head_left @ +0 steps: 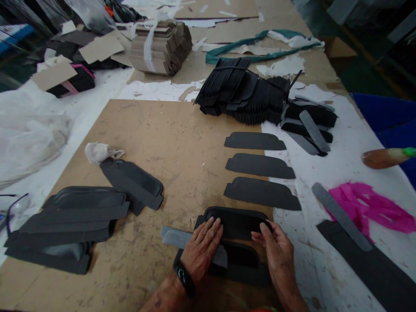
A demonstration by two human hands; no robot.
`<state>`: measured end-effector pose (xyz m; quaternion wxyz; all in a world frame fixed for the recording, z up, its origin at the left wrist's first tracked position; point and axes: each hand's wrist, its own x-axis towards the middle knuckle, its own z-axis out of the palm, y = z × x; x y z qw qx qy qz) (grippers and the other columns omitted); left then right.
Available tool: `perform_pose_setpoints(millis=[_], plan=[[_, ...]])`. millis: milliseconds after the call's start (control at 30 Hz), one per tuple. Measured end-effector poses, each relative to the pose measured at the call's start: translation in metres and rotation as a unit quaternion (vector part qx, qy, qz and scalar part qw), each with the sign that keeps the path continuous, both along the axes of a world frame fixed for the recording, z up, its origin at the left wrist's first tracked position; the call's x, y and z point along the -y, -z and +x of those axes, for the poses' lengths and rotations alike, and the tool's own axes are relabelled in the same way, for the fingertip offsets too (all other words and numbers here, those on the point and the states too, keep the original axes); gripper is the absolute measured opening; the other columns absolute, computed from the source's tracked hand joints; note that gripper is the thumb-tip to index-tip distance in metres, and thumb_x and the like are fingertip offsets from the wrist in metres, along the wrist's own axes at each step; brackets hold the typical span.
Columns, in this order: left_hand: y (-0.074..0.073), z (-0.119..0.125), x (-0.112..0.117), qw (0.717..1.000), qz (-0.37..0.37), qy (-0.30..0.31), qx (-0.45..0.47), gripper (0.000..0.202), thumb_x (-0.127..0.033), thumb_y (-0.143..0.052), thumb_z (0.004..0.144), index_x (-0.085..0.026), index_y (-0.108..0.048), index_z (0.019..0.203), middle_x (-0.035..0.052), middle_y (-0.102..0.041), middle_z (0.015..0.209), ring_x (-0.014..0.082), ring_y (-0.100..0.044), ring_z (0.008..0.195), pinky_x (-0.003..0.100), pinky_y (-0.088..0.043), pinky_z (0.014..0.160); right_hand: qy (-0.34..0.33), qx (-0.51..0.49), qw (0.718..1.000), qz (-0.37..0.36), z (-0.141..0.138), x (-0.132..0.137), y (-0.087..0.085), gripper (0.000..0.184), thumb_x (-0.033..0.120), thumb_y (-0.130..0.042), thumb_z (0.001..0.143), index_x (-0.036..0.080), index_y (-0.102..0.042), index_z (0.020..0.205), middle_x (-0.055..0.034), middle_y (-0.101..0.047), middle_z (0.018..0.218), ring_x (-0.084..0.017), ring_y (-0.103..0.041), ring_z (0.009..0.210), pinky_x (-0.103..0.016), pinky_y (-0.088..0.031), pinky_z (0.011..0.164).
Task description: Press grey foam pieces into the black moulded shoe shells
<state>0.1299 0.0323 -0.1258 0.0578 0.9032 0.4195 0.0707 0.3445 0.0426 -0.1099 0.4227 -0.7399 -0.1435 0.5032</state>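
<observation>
In the head view, my left hand (203, 247) lies with its fingers flat on the left part of a black curved-edge panel (242, 223). My right hand (280, 253) pinches that panel's right end between thumb and fingers. Under my left palm runs a grey strip (174, 237), partly hidden by the hand. Closer to me, a second dark panel (243, 273) lies beneath both wrists. Just beyond, three dark flat panels (262, 193) are laid out in a column, apart from each other.
Overlapping dark panels (74, 216) lie on the cardboard (146, 125) at left, near a white cloth bundle (97, 152). Behind stand a tied black stack (240, 93) and brown bundle (159, 47). At right are grey strips (313, 130), pink cloth (373, 206) and a wooden handle (383, 158).
</observation>
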Motion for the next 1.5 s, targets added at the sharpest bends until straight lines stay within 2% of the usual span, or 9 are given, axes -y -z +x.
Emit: perform_pose_setpoints(millis=[200, 400, 633, 800, 900, 1033, 1167, 1500], plan=[[0.004, -0.001, 0.0, 1.0, -0.002, 0.007, -0.011, 0.052, -0.003, -0.03, 0.084, -0.012, -0.034, 0.134, 0.0088, -0.029, 0.143, 0.0238, -0.02, 0.132, 0.037, -0.033, 0.101, -0.018, 0.02, 1.0, -0.008, 0.0, 0.0, -0.005, 0.058, 0.055, -0.065, 0.065, 0.011, -0.052, 0.101, -0.0037, -0.065, 0.065, -0.018, -0.064, 0.061, -0.029, -0.054, 0.061], [0.006, -0.002, -0.002, 1.0, 0.017, 0.01, -0.014, 0.054, -0.001, -0.029, 0.082, -0.012, -0.034, 0.135, 0.0082, -0.03, 0.142, 0.0233, -0.022, 0.132, 0.037, -0.031, 0.101, -0.102, 0.15, 0.983, -0.009, 0.014, -0.003, -0.01, 0.047, 0.052, -0.061, 0.067, 0.014, -0.059, 0.096, -0.0039, -0.064, 0.074, -0.014, -0.059, 0.056, -0.025, -0.05, 0.054], [0.007, -0.004, -0.006, 0.999, 0.025, 0.008, -0.018, 0.057, -0.002, -0.028, 0.081, -0.016, -0.033, 0.136, 0.0057, -0.036, 0.14, 0.0209, -0.026, 0.13, 0.035, -0.03, 0.101, -0.156, 0.215, 0.964, 0.01, 0.024, -0.008, -0.009, 0.034, 0.045, -0.056, 0.073, 0.017, -0.062, 0.092, -0.0062, -0.065, 0.083, -0.016, -0.061, 0.067, -0.027, -0.048, 0.063], [0.003, -0.003, -0.007, 0.999, 0.015, 0.012, -0.029, 0.059, 0.0, -0.03, 0.079, -0.015, -0.034, 0.135, 0.0065, -0.036, 0.14, 0.0213, -0.026, 0.13, 0.035, -0.029, 0.101, -0.144, 0.217, 0.966, -0.005, 0.025, -0.012, -0.008, 0.034, 0.045, -0.059, 0.069, 0.017, -0.061, 0.088, -0.005, -0.063, 0.076, -0.016, -0.059, 0.061, -0.026, -0.047, 0.055], [0.002, -0.003, -0.007, 1.0, 0.01, 0.015, -0.026, 0.061, 0.001, -0.031, 0.077, -0.016, -0.033, 0.136, 0.0063, -0.036, 0.139, 0.0208, -0.027, 0.13, 0.034, -0.029, 0.101, -0.128, 0.219, 0.967, -0.008, 0.026, -0.013, -0.004, 0.035, 0.043, -0.059, 0.069, 0.017, -0.06, 0.091, -0.0038, -0.062, 0.074, -0.014, -0.057, 0.058, -0.025, -0.047, 0.053], [0.004, -0.002, -0.009, 1.0, 0.005, 0.009, -0.009, 0.066, 0.002, -0.031, 0.073, -0.016, -0.031, 0.137, 0.0057, -0.037, 0.139, 0.0206, -0.027, 0.13, 0.035, -0.028, 0.101, -0.138, 0.227, 0.964, -0.005, 0.026, -0.013, 0.0, 0.036, 0.042, -0.057, 0.072, 0.016, -0.058, 0.098, -0.0026, -0.06, 0.073, -0.013, -0.056, 0.058, -0.023, -0.046, 0.053], [0.003, -0.003, -0.009, 1.0, 0.011, 0.024, -0.015, 0.061, 0.0, -0.031, 0.077, -0.014, -0.033, 0.136, 0.0071, -0.035, 0.14, 0.0215, -0.025, 0.131, 0.035, -0.027, 0.101, -0.152, 0.235, 0.96, -0.013, 0.027, -0.015, 0.0, 0.036, 0.041, -0.056, 0.073, 0.016, -0.056, 0.099, -0.0015, -0.06, 0.071, -0.013, -0.056, 0.057, -0.024, -0.046, 0.055], [0.0, -0.001, -0.004, 0.999, -0.001, 0.019, -0.029, 0.059, 0.001, -0.032, 0.078, -0.013, -0.033, 0.136, 0.0088, -0.031, 0.142, 0.0232, -0.022, 0.132, 0.037, -0.029, 0.101, -0.146, 0.242, 0.959, -0.016, 0.028, -0.012, 0.004, 0.045, 0.051, -0.059, 0.069, 0.017, -0.056, 0.098, -0.0015, -0.06, 0.07, -0.013, -0.054, 0.054, -0.025, -0.045, 0.053]])
